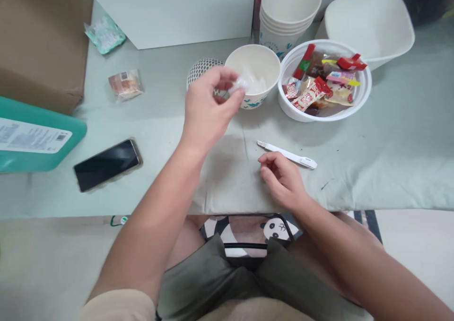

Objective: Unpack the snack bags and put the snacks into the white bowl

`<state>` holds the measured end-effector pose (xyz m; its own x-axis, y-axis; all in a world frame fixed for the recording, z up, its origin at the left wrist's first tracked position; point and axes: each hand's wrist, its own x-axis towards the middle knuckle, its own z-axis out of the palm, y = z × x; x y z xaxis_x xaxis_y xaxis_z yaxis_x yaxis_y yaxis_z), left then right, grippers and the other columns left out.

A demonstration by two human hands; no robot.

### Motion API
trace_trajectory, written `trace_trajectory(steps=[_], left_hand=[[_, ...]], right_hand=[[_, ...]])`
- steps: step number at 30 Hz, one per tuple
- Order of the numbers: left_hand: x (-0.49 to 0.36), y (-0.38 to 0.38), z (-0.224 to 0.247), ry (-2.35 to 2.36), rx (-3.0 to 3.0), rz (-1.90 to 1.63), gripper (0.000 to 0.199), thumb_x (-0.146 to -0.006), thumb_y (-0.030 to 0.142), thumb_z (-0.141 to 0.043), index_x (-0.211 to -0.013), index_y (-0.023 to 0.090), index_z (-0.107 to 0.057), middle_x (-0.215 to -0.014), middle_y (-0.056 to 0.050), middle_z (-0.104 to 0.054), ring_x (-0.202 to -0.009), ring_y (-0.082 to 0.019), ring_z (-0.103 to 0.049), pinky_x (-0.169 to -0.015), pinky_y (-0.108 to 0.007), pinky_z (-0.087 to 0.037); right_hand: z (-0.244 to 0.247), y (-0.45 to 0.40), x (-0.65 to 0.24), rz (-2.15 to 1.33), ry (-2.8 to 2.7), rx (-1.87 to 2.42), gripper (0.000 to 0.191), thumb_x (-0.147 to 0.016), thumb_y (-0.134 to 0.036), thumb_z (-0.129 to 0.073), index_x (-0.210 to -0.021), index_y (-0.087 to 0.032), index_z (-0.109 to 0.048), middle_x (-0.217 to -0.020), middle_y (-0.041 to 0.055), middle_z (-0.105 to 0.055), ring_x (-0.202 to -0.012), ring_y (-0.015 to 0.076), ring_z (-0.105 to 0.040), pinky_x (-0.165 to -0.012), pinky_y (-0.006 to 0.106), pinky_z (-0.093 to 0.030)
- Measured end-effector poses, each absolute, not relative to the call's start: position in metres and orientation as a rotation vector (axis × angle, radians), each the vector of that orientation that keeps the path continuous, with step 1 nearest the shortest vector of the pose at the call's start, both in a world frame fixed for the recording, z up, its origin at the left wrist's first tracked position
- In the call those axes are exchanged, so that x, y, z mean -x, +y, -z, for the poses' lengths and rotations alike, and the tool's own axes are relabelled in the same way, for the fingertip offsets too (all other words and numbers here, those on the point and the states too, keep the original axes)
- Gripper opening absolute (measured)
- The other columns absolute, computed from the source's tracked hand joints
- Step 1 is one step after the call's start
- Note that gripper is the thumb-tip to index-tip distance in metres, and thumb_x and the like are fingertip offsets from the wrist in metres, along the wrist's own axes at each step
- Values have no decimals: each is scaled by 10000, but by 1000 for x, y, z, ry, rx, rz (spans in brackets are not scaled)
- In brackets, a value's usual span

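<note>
My left hand (211,106) is closed in a pinch on a crumpled clear plastic wrapper (239,83), at the near-left rim of a white paper cup (271,68). Some clear plastic shows inside the cup. My right hand (282,177) rests near the table's front edge, loosely curled with thumb and fingers apart, and nothing shows in it. Just beyond its fingers lies a slim white utility knife (287,153). To the right of the cup, a white plastic bowl (365,91) holds several wrapped snacks (312,94).
Stacked paper cups (291,25) and a square white container (383,32) stand behind. A perforated object (204,68) sits beside my left hand. Leftward are a phone (108,165), a wrapped snack (126,85), a green package (104,35), a green container (67,143) and a cardboard box (42,37).
</note>
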<state>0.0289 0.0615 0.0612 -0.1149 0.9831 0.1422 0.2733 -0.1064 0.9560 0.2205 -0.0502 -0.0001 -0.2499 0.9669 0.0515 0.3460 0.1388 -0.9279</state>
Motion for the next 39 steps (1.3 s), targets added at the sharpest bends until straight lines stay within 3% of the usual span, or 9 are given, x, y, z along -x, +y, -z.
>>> trace_trajectory(steps=[2, 5, 9, 12, 20, 23, 28, 33, 39], left_hand=[[-29, 76, -64, 1468, -1469, -1358, 414, -694, 160, -916, -1022, 262, -684, -1121, 4, -737, -1078, -190, -662, -695, -251, -553], [-24, 67, -62, 1390, -1358, -1504, 398, -786, 176, -867, -1105, 280, -652, -1308, 10, -694, -1153, -177, -643, -612, -233, -528], [-3, 15, -52, 1408, -1149, -1556, 248, -841, 393, -848, -885, 221, -675, -811, 26, -689, -611, -72, -566, -507, -223, -468], [23, -21, -43, 1436, -1045, -1444, 330, -841, 522, -816, -864, 206, -721, -770, 3, -739, -567, -82, -612, -489, -226, -473], [84, -30, -10, 1501, -675, -1672, 494, -781, 680, -783, -969, 232, -694, -922, -34, -803, -845, -166, -789, -662, -246, -571], [92, -13, -1, 1474, -765, -1643, 608, -979, 784, -408, -1201, 275, -655, -1224, -61, -773, -1216, -232, -738, -831, -293, -596], [116, 7, 0, 1344, -613, -1660, 650, -1100, 547, -46, -1475, 259, -491, -1587, -84, -540, -1482, -236, -551, -1037, -372, -564], [135, 6, 6, 1410, -664, -1645, 636, -1083, 605, -62, -1580, 359, -373, -1684, -41, -416, -1539, -248, -479, -1049, -363, -564], [128, 8, -9, 1329, -483, -1656, 655, -1068, 548, -32, -1544, 326, -422, -1700, -31, -405, -1590, -233, -399, -1103, -380, -533]], right_hand=[[-1, -52, -220, -1095, -1729, 1292, 118, -914, -213, -551, -1019, -238, -599, -750, -11, -635, -606, 140, -547, -576, 292, -435], [-1, -55, -215, -995, -1818, 1283, 125, -898, -206, -557, -1009, -237, -606, -741, -5, -643, -613, 149, -557, -584, 296, -443], [-1, -57, -206, -865, -1911, 1228, 131, -874, -183, -575, -986, -236, -619, -723, -4, -654, -598, 148, -566, -576, 293, -447], [-3, -58, -195, -875, -1898, 1258, 106, -848, -186, -624, -940, -241, -622, -661, -26, -639, -542, 137, -542, -532, 277, -428], [-30, -36, -125, -1044, -2065, 1159, 373, -946, -397, -668, -621, -242, -570, -495, -23, -554, -441, 126, -479, -462, 283, -356], [-39, -6, -80, -1012, -2119, 1069, 344, -1027, -363, -547, -715, -249, -639, -599, 8, -637, -514, 148, -549, -578, 319, -463], [-27, 69, -1, -882, -2068, 924, 54, -950, -249, -635, -946, -279, -680, -976, 61, -743, -912, 246, -692, -812, 411, -562], [3, 142, 56, -782, -2255, 794, 234, -897, -220, -701, -1114, -292, -653, -1244, 74, -690, -1233, 286, -627, -1026, 445, -529], [16, 179, 86, -678, -2483, 840, 407, -782, -258, -840, -1126, -281, -622, -1252, 80, -642, -1183, 326, -642, -1013, 480, -513]])
